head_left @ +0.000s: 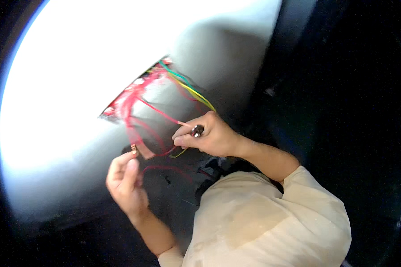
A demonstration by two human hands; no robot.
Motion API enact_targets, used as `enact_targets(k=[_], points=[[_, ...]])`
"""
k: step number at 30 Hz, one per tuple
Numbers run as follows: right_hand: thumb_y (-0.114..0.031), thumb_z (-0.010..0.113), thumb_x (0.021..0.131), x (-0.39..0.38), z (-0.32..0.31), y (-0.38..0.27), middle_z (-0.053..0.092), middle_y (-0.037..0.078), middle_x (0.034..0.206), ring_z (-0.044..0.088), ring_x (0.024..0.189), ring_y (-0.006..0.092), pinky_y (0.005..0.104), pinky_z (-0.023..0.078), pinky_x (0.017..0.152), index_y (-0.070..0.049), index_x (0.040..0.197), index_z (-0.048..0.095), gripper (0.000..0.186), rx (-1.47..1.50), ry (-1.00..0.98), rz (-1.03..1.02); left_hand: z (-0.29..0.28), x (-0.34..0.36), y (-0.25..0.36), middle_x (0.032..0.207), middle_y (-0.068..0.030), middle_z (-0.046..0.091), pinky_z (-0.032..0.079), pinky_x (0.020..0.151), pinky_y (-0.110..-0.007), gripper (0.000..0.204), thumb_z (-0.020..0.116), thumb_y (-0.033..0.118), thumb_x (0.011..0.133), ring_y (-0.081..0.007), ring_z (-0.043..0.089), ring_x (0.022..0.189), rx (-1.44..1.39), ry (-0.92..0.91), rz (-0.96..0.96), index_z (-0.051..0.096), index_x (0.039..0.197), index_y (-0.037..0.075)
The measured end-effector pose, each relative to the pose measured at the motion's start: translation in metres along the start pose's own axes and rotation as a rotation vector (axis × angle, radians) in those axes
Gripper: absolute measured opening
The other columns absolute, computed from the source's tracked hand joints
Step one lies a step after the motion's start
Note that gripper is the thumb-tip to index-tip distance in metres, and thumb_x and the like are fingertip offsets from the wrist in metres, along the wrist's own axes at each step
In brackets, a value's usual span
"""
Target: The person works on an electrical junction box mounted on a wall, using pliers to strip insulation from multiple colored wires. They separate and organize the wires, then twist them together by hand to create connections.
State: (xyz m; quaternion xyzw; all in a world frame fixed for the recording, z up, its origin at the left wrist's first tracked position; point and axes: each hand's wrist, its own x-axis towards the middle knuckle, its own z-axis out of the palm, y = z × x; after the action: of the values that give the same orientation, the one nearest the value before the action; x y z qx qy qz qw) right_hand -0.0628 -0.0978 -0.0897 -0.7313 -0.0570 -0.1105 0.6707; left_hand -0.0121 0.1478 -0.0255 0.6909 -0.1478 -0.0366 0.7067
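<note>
My left hand (126, 182) pinches a small copper-coloured strip (133, 149) below a bundle of red wires (128, 103), which is blurred and runs out of a narrow opening in a pale, brightly lit surface. My right hand (209, 135) is closed round a dark tool with a shiny metal end (197, 131); most of the tool is hidden in my fingers. A red wire with a pale tip (165, 114) reaches that hand. Yellow (194, 93) and green (178, 75) wires hang from the opening behind my right hand. A flat copper-toned piece (145, 151) lies between my hands, too blurred to make out.
The pale curved surface (71, 62) fills the upper left, with a dark edge (287, 26) at its right. Dark surroundings take up the right side and lower left. My torso in a beige shirt is at the bottom.
</note>
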Motion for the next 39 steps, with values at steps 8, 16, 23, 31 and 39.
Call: enact_targets(k=[8,16,23,31,39], points=[[-0.017,0.066,0.099,-0.059,-0.033,0.019,0.071,0.013,0.079,0.065,0.062,0.0233,0.0348,0.051,0.061,0.002,0.104,0.072,0.021,-0.288,-0.178,-0.022,-0.027,-0.008,-0.016,0.071,0.0011,0.053,0.028,0.055,-0.02,0.015,0.061,0.005,0.099,-0.0045,0.04,0.059,0.081,-0.032,0.001,0.064,0.109,-0.006],[-0.006,0.055,0.101,-0.028,-0.012,0.014,0.072,0.017,0.108,0.073,0.089,0.0232,0.035,0.058,0.076,0.003,0.124,0.061,0.025,-0.028,-0.394,0.275,-0.029,0.0,-0.008,0.08,0.0051,0.054,0.028,0.057,-0.018,0.014,0.063,0.002,0.099,-0.0015,0.041,0.065,0.201,0.029,0.035,0.067,0.11,-0.005],[-0.007,0.065,0.099,-0.114,-0.078,0.033,0.072,0.015,0.112,0.07,0.09,0.0216,0.033,0.058,0.08,-0.001,0.128,0.061,0.03,0.316,0.052,0.089,-0.029,-0.003,-0.012,0.089,0.0021,0.059,0.036,0.068,-0.018,0.023,0.069,-0.002,0.094,-0.0032,0.047,0.074,0.372,0.076,0.151,0.067,0.117,-0.006],[-0.004,0.07,0.092,-0.208,-0.138,0.092,0.073,0.009,0.101,0.071,0.097,0.0199,0.0341,0.056,0.09,-0.006,0.111,0.077,0.02,-0.253,0.283,0.474,-0.006,-0.028,-0.011,0.102,-0.0043,0.066,0.047,0.081,-0.024,0.027,0.068,0.0,0.097,-0.0099,0.058,0.091,0.559,0.229,0.265,0.067,0.123,-0.005],[0.005,0.066,0.081,-0.299,-0.066,0.188,0.066,0.012,0.096,0.055,0.101,0.0329,0.0434,0.04,0.101,-0.023,0.109,0.082,0.042,-0.596,-0.052,0.626,-0.02,-0.01,-0.01,0.097,-0.0066,0.068,0.047,0.081,-0.024,0.022,0.066,0.003,0.099,-0.0105,0.059,0.087,0.582,0.23,0.265,0.069,0.119,-0.005]])
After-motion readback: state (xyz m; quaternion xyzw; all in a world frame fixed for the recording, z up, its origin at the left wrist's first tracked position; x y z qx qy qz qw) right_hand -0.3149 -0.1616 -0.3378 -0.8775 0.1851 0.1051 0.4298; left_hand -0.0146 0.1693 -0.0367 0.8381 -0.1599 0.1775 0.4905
